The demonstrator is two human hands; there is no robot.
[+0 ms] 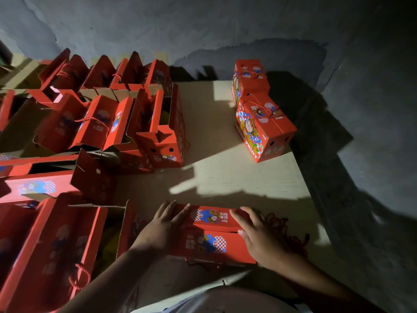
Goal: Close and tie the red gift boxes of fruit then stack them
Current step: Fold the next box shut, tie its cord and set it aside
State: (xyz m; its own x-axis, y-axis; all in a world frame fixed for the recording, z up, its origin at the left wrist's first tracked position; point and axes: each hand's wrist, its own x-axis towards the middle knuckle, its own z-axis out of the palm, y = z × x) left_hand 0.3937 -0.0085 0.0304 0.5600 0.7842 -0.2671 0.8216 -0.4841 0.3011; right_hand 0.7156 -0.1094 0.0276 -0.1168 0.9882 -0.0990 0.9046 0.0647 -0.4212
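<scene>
A red gift box [209, 233] lies in front of me on the pale table [225, 177], its two top flaps folded down and meeting along the middle. My left hand [163, 224] presses flat on the left end of the flaps with straight fingers. My right hand [257, 236] presses on the right end. A loose red cord [282, 227] trails from the box past my right hand. Two closed, tied boxes stand at the far right, one [264, 127] in front of the other [248, 80].
Several open red boxes [126, 123] with raised flaps crowd the left half of the table, and another open box [56, 245] stands at my near left. A grey wall runs behind and to the right. The table's right edge [316, 199] drops into shadow.
</scene>
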